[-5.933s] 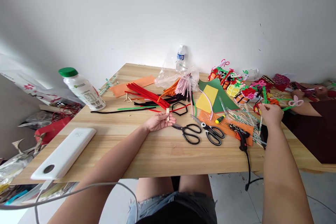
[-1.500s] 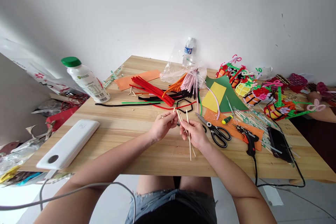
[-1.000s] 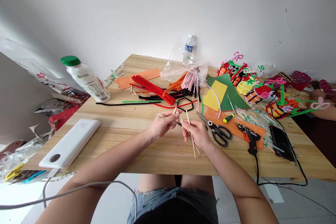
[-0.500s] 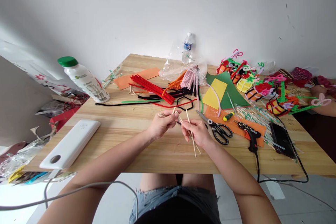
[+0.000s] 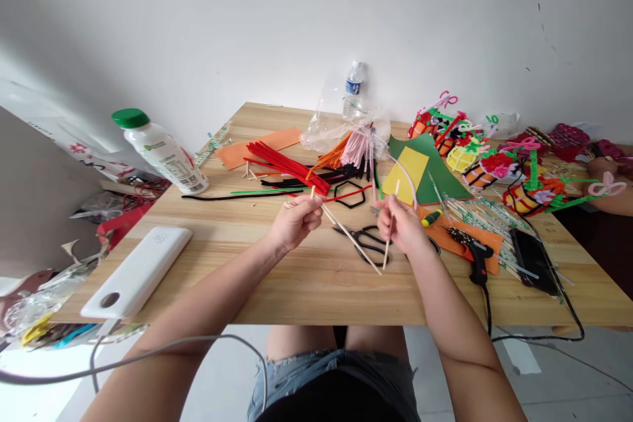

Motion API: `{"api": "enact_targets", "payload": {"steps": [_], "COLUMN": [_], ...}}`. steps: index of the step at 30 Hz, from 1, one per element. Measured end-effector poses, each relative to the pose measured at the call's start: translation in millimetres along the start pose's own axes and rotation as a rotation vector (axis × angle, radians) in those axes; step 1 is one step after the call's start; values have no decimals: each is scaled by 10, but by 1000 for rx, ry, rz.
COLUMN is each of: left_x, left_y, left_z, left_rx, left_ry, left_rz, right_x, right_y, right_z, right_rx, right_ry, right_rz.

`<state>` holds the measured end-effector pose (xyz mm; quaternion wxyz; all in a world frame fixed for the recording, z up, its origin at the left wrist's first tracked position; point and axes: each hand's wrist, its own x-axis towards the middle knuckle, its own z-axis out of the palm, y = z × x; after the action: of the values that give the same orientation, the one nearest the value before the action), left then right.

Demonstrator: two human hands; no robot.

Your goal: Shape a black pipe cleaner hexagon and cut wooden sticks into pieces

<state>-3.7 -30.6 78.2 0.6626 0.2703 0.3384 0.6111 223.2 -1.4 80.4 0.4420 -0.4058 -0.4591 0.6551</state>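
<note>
Near the middle of the wooden table, my left hand (image 5: 297,219) is closed on thin pale wooden sticks (image 5: 352,239) that slant down to the right. One short end pokes up above its thumb. My right hand (image 5: 401,227) pinches a single wooden stick (image 5: 388,247), held nearly upright, its lower tip close to the far ends of the left-hand sticks. Black scissors (image 5: 368,245) lie on the table behind and between the hands. Behind my left hand is a bundle of red pipe cleaners (image 5: 284,163).
A white power bank (image 5: 136,270) and a green-capped bottle (image 5: 161,151) are on the left. On the right lie a glue gun (image 5: 475,257), a phone (image 5: 534,260) and coloured sheets (image 5: 440,175). Decorated pipe-cleaner baskets (image 5: 482,168) line the back right, near another person's arm (image 5: 606,201).
My hands have moved apart, the right one going right with one stick and the left one slightly left with the others. A second pair of black handles now shows between them.
</note>
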Motion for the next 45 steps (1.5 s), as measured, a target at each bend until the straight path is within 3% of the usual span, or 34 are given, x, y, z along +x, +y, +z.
{"api": "enact_targets", "payload": {"steps": [2, 4, 8, 12, 18, 20, 24, 30, 35, 41, 45], "left_x": [5, 1, -4, 44, 186, 207, 212, 230, 250, 254, 254], "left_y": [25, 24, -18, -18, 12, 5, -8, -22, -9, -8, -6], "left_z": [-14, -16, -9, -66, -214, -233, -231, -243, -266, -263, -262], "left_rx": [-18, -31, -28, -27, -46, -52, -62, -71, -87, -82, -90], "left_ry": [-11, -30, -82, -57, -23, -18, -3, 23, 31, 31, 21], "left_rz": [14, -1, -60, -35, -20, -22, -18, -36, -35, -44, -36], "right_x": [97, 198, 327, 265, 45, 9, -16, -105, -47, 175, 216], "right_y": [9, 82, 256, 263, 146, 114, 90, 226, 374, 546, 597], "right_z": [-136, -198, -133, -103, -217, -224, -200, -56, 112, 227, 227], "right_rx": [-143, -445, -1065, -1327, -1342, -1396, -1379, -1580, -1542, -1390, -1278], "right_ry": [78, 133, 138, 180, 32, -2, 47, -286, -119, -150, -137], "right_rz": [-105, -206, -390, -615, -403, -411, -508, -522, -586, -412, -419]}}
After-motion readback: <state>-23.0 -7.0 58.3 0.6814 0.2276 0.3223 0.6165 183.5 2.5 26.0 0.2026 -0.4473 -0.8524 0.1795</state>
